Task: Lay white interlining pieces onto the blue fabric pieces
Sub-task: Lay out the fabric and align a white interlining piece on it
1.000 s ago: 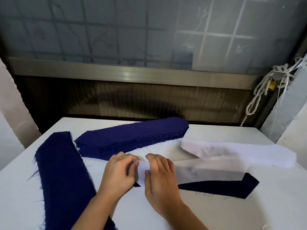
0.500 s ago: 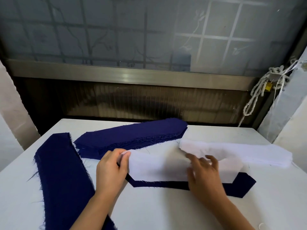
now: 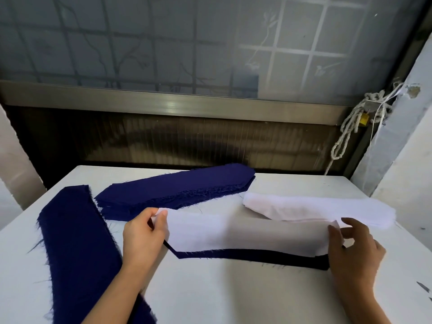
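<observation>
A white interlining piece (image 3: pixel 245 235) lies stretched over a dark blue fabric piece (image 3: pixel 257 257), whose near edge and left point stick out below it. My left hand (image 3: pixel 142 235) pinches the interlining's left end between thumb and fingers. My right hand (image 3: pixel 353 249) holds its right end, which is lifted slightly off the blue piece. Behind it, a stack of white interlining pieces (image 3: pixel 320 210) lies at the right. A stack of blue fabric pieces (image 3: pixel 177 190) lies at the back centre.
A long blue fabric strip (image 3: pixel 77 249) runs along the left of the white table (image 3: pixel 233 295). A knotted white rope (image 3: pixel 350 127) hangs at the right by a wall. A window frame and dark panel stand behind the table.
My right hand slid from beside the left hand out to the interlining's right end, spreading the piece along the blue fabric. The left hand stayed on the left end.
</observation>
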Demonstrator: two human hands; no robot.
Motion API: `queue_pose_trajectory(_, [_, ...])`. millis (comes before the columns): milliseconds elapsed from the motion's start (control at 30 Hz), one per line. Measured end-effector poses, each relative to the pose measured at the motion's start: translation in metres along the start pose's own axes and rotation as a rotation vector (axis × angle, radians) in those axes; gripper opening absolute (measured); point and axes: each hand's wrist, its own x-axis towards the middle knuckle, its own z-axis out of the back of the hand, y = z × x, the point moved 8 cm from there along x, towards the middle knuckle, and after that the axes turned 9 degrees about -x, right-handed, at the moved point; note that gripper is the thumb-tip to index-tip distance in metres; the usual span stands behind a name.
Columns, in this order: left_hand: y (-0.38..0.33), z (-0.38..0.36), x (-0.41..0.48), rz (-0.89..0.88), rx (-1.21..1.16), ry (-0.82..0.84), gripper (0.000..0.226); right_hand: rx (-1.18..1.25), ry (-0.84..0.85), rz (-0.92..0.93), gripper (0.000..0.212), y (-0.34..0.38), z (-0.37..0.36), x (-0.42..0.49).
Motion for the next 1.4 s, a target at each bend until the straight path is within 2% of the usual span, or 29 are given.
queue_pose_trajectory(100, [0.003, 0.000, 0.001, 0.019, 0.044, 0.016, 0.022, 0.002, 0.046, -0.007, 0.024, -0.003, 0.000, 0.001])
queue_pose_trajectory(267, [0.011, -0.009, 0.006, 0.045, 0.321, 0.127, 0.022, -0.100, 0.205, -0.047, 0.027, -0.012, -0.010, 0.000])
queue_pose_trajectory(400, [0.010, -0.009, 0.007, 0.033, 0.352, 0.128, 0.023, -0.102, 0.291, 0.004, 0.034, -0.007, -0.017, -0.003])
queue_pose_trajectory(533, [0.008, -0.010, 0.007, 0.028, 0.348, 0.126, 0.021, 0.049, 0.230, -0.079, 0.032, -0.015, -0.011, -0.001])
queue_pose_trajectory(633, [0.010, -0.007, 0.007, 0.053, 0.300, 0.106, 0.020, 0.070, 0.179, -0.126, 0.030, -0.018, -0.005, -0.001])
queue_pose_trajectory(867, [0.009, -0.011, 0.010, 0.028, 0.410, 0.125, 0.018, -0.152, 0.268, -0.062, 0.039, -0.015, -0.010, -0.005])
queue_pose_trajectory(1000, [0.009, -0.013, 0.010, 0.018, 0.479, 0.122, 0.019, -0.251, 0.272, -0.021, 0.038, -0.013, -0.013, -0.006])
queue_pose_trajectory(1200, [0.008, -0.015, 0.010, 0.002, 0.508, 0.129, 0.020, -0.334, 0.268, 0.030, 0.032, -0.012, -0.015, -0.003])
queue_pose_trajectory(1400, [0.011, -0.012, 0.010, 0.024, 0.465, 0.126, 0.014, -0.311, 0.254, 0.032, 0.028, -0.013, -0.014, -0.002])
